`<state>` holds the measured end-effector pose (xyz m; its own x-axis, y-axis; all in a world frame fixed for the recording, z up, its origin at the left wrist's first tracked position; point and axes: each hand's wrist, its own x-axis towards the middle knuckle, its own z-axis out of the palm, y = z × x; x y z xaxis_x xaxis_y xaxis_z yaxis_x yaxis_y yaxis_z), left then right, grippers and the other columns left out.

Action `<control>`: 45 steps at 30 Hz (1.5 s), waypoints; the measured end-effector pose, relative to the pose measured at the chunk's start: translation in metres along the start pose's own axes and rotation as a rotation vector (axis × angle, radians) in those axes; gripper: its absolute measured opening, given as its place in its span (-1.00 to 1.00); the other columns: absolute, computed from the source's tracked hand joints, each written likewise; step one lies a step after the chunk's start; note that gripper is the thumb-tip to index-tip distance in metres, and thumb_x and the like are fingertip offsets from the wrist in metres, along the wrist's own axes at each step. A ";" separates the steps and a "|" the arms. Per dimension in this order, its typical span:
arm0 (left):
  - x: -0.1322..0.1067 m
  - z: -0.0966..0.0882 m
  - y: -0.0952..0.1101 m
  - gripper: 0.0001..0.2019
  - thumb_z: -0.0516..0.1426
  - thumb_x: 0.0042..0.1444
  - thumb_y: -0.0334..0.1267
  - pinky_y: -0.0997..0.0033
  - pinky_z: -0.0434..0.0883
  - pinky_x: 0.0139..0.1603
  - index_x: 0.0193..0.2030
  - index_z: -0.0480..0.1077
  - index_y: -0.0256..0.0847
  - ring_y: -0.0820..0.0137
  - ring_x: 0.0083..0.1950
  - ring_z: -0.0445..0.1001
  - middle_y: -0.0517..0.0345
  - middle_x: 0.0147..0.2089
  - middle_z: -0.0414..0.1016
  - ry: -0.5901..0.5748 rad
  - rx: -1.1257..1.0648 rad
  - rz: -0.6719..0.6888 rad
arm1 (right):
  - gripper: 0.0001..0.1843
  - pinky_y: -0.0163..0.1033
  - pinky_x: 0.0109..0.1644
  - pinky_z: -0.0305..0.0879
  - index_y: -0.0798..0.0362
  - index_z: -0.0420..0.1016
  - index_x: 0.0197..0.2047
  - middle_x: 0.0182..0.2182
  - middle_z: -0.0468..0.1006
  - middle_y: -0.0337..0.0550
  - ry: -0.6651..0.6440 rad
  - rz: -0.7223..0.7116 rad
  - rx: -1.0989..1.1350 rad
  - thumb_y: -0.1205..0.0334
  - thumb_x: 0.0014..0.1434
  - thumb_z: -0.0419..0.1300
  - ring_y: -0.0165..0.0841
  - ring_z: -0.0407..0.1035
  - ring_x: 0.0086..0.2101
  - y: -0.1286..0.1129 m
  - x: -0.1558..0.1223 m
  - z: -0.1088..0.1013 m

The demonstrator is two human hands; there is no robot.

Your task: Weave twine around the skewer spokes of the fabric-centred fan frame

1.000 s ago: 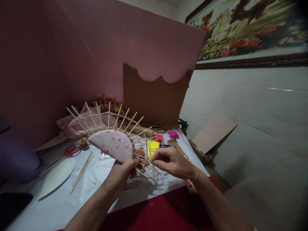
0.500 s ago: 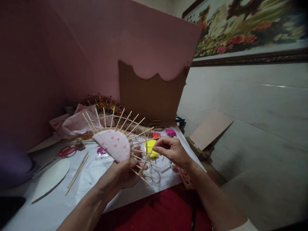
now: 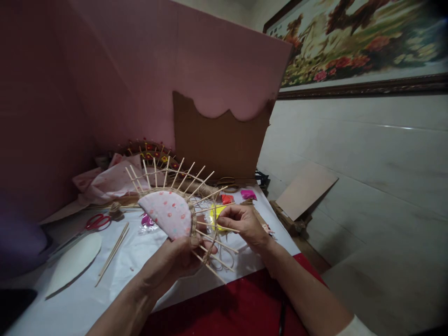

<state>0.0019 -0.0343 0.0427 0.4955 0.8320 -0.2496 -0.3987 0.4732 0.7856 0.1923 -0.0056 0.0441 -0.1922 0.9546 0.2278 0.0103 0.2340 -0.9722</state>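
My left hand (image 3: 178,254) grips the lower edge of a half-round fan-like piece (image 3: 168,212), thumb on its pale pink cloth with small red prints. Thin wooden sticks (image 3: 187,175) radiate from its curved rim, which is bound with brown twine. An outer line of twine (image 3: 214,212) crosses the sticks farther out. At the right side, my right hand (image 3: 243,226) is closed in a pinch at this twine, between the sticks; the strand at the fingertips is hard to see. The fingers under the piece are partly hidden.
Red-handled scissors (image 3: 98,221), loose sticks (image 3: 112,254) and a pale oval board (image 3: 75,263) lie at left on the white-covered table. Yellow (image 3: 217,214), red (image 3: 227,199) and magenta (image 3: 248,194) packets lie beyond my right hand. Brown cardboard (image 3: 224,144) stands behind.
My right hand has shifted slightly left and down, closer to the outer twine and sticks. The piece in my left hand has moved a little right and down.
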 end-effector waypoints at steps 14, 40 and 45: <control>0.000 -0.002 -0.002 -0.84 0.18 -0.07 -0.38 0.50 0.36 -0.27 -0.28 0.47 -0.29 0.41 -0.28 0.48 0.06 -0.32 0.55 -0.013 -0.057 -0.063 | -0.75 -0.43 -0.63 -0.08 0.13 0.39 -0.50 -0.65 0.29 -0.34 0.020 -0.012 0.079 0.11 -0.07 0.29 -0.59 0.04 -0.64 0.006 -0.001 0.009; 0.006 -0.002 -0.008 -0.91 0.16 -0.05 -0.39 0.35 0.43 -0.33 -0.37 0.48 -0.32 0.33 -0.37 0.51 0.09 -0.44 0.54 0.039 -0.338 -0.058 | -0.77 -0.40 -0.56 -0.02 0.12 0.34 -0.56 -0.64 0.24 -0.37 0.047 -0.042 0.105 0.21 -0.12 0.31 -0.58 0.04 -0.62 0.006 -0.004 0.020; 0.007 -0.003 -0.012 -0.91 0.12 -0.03 -0.44 0.38 0.44 -0.37 -0.41 0.47 -0.35 0.35 -0.43 0.51 0.08 -0.48 0.54 0.074 -0.394 -0.068 | -0.73 -0.40 -0.55 -0.03 0.12 0.30 -0.58 -0.64 0.22 -0.37 0.044 -0.036 0.113 0.18 -0.12 0.31 -0.58 0.03 -0.61 0.002 -0.007 0.025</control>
<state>0.0076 -0.0336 0.0301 0.4797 0.8068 -0.3449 -0.6390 0.5906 0.4927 0.1688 -0.0161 0.0392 -0.1475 0.9536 0.2623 -0.1073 0.2482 -0.9627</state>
